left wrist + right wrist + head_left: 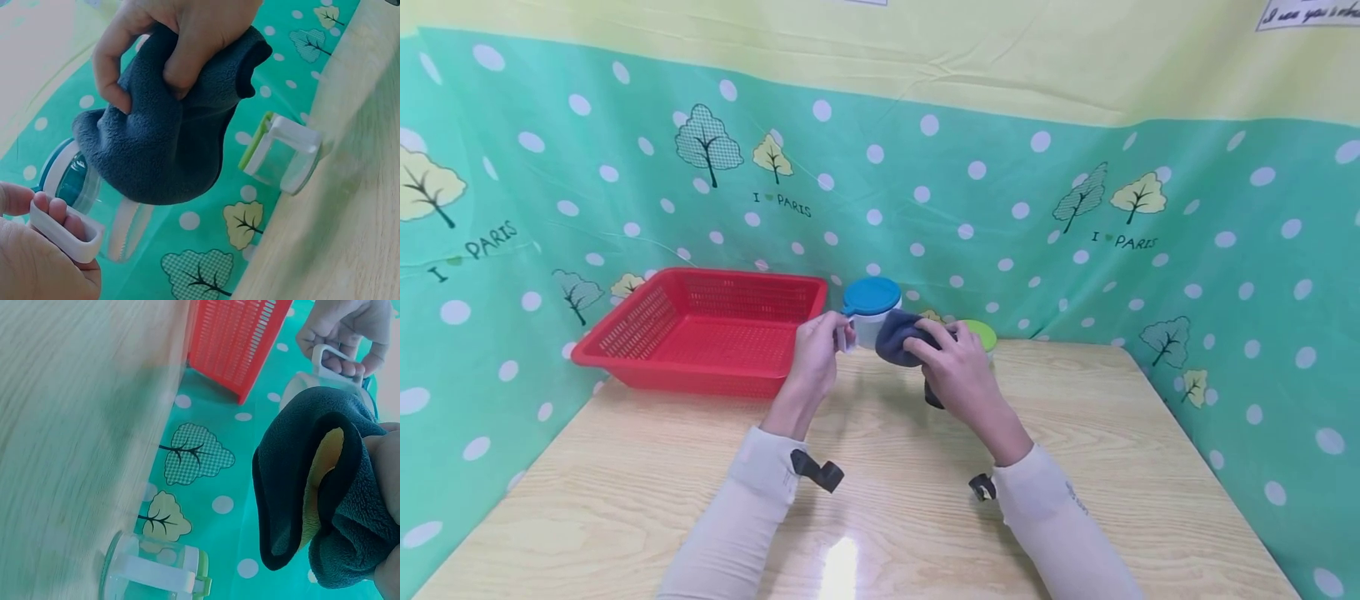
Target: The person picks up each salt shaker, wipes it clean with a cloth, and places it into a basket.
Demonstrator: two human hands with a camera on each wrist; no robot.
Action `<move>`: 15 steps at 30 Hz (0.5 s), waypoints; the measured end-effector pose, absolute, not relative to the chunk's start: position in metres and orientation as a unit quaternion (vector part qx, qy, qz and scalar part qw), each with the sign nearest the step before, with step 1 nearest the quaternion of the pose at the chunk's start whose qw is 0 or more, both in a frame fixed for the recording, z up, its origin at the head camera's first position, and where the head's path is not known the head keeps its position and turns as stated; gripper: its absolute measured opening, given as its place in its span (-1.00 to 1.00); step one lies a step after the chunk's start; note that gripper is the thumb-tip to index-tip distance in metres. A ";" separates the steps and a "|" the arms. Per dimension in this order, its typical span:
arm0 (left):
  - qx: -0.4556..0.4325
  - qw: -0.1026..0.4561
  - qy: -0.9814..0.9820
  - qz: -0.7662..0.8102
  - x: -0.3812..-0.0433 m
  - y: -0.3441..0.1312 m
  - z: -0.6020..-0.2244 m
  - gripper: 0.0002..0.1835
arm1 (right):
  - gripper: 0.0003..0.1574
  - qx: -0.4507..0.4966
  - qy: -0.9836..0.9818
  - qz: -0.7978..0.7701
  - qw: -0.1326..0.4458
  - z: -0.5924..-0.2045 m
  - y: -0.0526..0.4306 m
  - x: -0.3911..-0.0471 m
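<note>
My left hand (816, 354) grips the white handle (65, 232) of a clear jar with a blue lid (872, 297), which is held up off the table. My right hand (962, 371) pinches a bunched dark grey-blue cloth (165, 134), thumb on one side and fingers on the other. The cloth lies over the side of the jar and hides part of it. A yellow inner side of the cloth (322, 465) shows in the right wrist view. Behind my right hand a second clear jar with a green lid (981, 333) and white handle stands on the table.
A red slotted plastic basket (730, 379) sits at the back left of the wooden table (880, 517), just left of the blue-lidded jar. A green dotted cloth curtain (925, 208) hangs behind the table and along its sides.
</note>
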State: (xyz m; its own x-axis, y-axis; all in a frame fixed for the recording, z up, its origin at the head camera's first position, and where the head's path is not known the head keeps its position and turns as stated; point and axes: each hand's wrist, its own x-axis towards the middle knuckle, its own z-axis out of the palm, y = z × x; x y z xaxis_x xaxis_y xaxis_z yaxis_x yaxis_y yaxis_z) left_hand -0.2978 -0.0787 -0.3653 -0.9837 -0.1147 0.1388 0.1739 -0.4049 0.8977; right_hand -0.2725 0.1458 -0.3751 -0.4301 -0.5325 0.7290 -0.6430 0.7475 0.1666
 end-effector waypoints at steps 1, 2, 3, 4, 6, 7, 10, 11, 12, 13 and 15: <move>-0.027 0.086 -0.541 -0.836 -0.297 -0.079 -0.365 -0.66 | -0.55 0.347 -0.844 0.069 0.404 -0.375 0.147 -0.273; -0.025 0.085 -0.544 -0.834 -0.297 -0.080 -0.365 -0.66 | -0.55 0.345 -0.845 0.070 0.403 -0.375 0.148 -0.274; -0.024 0.084 -0.546 -0.833 -0.297 -0.080 -0.365 -0.66 | -0.55 0.344 -0.846 0.070 0.402 -0.375 0.149 -0.274; -0.022 0.085 -0.549 -0.831 -0.296 -0.081 -0.364 -0.66 | -0.55 0.342 -0.847 0.072 0.400 -0.376 0.151 -0.275; -0.021 0.087 -0.551 -0.830 -0.296 -0.082 -0.364 -0.66 | -0.55 0.340 -0.850 0.074 0.396 -0.376 0.153 -0.276; -0.021 0.088 -0.550 -0.830 -0.296 -0.082 -0.364 -0.65 | -0.55 0.338 -0.851 0.075 0.395 -0.376 0.155 -0.277; -0.022 0.092 -0.550 -0.830 -0.296 -0.083 -0.363 -0.65 | -0.54 0.329 -0.855 0.080 0.393 -0.377 0.159 -0.279; -0.022 0.093 -0.550 -0.830 -0.296 -0.083 -0.362 -0.65 | -0.54 0.325 -0.857 0.081 0.392 -0.377 0.160 -0.280; -0.022 0.093 -0.549 -0.830 -0.297 -0.083 -0.362 -0.65 | -0.54 0.321 -0.859 0.081 0.390 -0.377 0.162 -0.281; -0.022 0.093 -0.549 -0.830 -0.297 -0.083 -0.362 -0.65 | -0.54 0.316 -0.862 0.082 0.388 -0.378 0.163 -0.282; -0.023 0.091 -0.547 -0.832 -0.297 -0.083 -0.362 -0.65 | -0.53 0.302 -0.870 0.079 0.380 -0.379 0.165 -0.283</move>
